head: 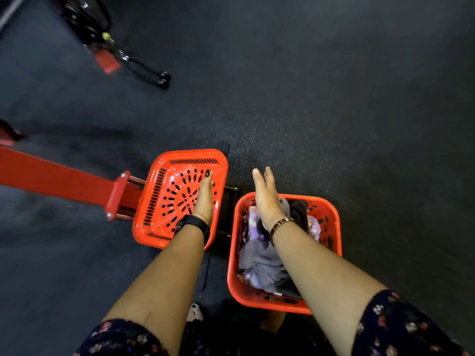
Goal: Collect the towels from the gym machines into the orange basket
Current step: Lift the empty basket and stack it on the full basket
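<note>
Dark speckled rubber floor [334, 111] all around. 2 orange baskets side by side near the bottom centre, close but apart, a black machine part [227, 201] showing between them. Left basket [159, 201] bare inside, perforated bottom visible, sitting against the end of a red machine beam [56, 179] running in from the left edge. Right basket [331, 214] on the floor, filled with crumpled towels [262, 263], grey and lilac, some darker cloth at the far side. At far left, more black and red gym equipment [102, 55] with a black rope attachment [151, 74] lying on the floor. A foot [194, 312] just visible at the bottom, between the forearms.

Both arms stretched forward, floral sleeves [401, 327] at the elbows. Left hand [204, 199] flat, fingers straight and together, poised over the right part of the bare basket, grasping nothing; black watch [191, 223] on the wrist, dark polish on the nails. Right hand [266, 196] likewise released, fingers extended and pointing away, edge-on, above the far left corner of the filled basket, gripping nothing; slim bracelet [281, 223] on the wrist. Contact between either hand and a basket: cannot tell.
</note>
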`<state>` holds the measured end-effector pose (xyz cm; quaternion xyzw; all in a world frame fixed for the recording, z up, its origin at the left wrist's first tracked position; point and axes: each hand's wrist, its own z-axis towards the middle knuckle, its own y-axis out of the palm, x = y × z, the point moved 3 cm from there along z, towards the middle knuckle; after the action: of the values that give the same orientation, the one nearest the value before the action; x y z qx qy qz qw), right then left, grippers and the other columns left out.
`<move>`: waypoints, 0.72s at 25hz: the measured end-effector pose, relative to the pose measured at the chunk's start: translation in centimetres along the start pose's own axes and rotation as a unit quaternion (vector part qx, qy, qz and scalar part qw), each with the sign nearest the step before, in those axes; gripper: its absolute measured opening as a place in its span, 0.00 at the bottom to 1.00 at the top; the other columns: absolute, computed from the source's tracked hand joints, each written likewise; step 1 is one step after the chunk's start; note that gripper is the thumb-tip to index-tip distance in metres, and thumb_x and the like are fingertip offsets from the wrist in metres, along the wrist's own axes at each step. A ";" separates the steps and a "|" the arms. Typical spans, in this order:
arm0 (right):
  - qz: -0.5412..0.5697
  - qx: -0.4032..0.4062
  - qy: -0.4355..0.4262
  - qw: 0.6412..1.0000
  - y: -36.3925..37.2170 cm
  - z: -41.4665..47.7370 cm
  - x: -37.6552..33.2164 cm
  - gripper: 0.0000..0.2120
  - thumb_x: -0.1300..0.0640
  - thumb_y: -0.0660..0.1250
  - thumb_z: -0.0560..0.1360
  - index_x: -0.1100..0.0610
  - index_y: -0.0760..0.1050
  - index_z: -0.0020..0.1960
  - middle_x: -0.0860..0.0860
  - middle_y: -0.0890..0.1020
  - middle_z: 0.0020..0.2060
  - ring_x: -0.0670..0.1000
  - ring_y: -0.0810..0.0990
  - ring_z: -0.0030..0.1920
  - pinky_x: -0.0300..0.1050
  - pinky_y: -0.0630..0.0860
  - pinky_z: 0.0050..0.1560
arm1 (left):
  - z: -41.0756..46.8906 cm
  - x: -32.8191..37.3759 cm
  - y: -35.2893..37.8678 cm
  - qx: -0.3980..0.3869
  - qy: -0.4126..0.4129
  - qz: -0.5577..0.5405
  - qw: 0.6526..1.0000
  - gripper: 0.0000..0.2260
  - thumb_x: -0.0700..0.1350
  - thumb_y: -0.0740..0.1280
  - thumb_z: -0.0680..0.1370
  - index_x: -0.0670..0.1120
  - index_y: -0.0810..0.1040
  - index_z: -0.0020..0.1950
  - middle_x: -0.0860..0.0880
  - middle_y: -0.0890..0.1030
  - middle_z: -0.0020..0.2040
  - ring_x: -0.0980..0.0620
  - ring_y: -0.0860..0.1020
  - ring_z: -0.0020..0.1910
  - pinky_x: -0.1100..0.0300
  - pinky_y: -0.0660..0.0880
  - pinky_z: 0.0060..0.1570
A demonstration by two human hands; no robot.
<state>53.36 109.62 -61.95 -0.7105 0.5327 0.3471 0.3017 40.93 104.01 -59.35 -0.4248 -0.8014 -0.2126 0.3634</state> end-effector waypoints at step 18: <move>-0.057 0.049 0.016 0.997 21.3 -2.7 0.6 0.47 0.27 0.57 0.64 0.44 0.51 0.77 0.49 0.56 0.78 0.51 0.56 0.77 0.59 0.55 0.75 | 9.6 0.6 -28.3 -0.024 -0.020 -0.019 0.999 0.18 0.61 0.60 0.76 0.52 0.80 0.34 0.53 0.79 0.33 0.55 0.77 0.33 0.57 0.75 0.44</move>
<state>33.40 101.77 -62.16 -0.7297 0.5122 0.2914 0.3469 13.22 95.04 -65.95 -0.4223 -0.8110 -0.2298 0.3335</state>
